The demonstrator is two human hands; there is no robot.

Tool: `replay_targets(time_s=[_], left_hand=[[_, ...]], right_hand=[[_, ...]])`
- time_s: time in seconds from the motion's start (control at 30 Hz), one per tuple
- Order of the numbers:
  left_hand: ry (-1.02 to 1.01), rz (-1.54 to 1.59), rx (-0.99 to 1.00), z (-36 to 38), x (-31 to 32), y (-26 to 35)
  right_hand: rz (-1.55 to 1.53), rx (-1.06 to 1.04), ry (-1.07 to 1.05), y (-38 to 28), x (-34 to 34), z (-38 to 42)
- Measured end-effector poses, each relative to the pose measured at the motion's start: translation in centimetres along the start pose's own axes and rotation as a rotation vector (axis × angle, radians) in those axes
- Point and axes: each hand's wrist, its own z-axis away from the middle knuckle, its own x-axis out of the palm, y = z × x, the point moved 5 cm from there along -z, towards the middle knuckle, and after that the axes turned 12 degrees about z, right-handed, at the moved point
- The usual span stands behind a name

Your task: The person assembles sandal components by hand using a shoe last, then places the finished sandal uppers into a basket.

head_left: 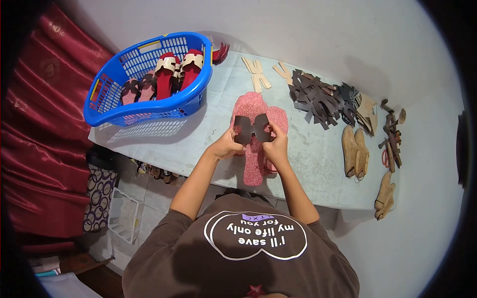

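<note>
Left hand [226, 146] and right hand [278, 145] are pinching opposite ends of a dark strap [252, 129] over the pink soles [253, 166]; it is looking light, thin and bendable, its side edges seeming the safest hold

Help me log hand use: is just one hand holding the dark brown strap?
No, the left hand and the right hand each grip one side of the dark brown strap.

Soft shadows mark the wall [308, 30]; the curtain [44, 134] gleams; edges bow (corners black).
</note>
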Motion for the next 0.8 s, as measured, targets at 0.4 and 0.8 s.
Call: replay_targets(time_s=[0.4,0.8], left_hand=[[0.103,0.073,0.071,1.7,-2.4,0.4],[0.152,0.092,0.279,7.5,-5.3,9.3]], right_hand=[[-0.199,0.001,-0.189,1.4,3.9,-0.9],[-0.358,-0.093,-0.252,-5.5,13.2,-2.6]])
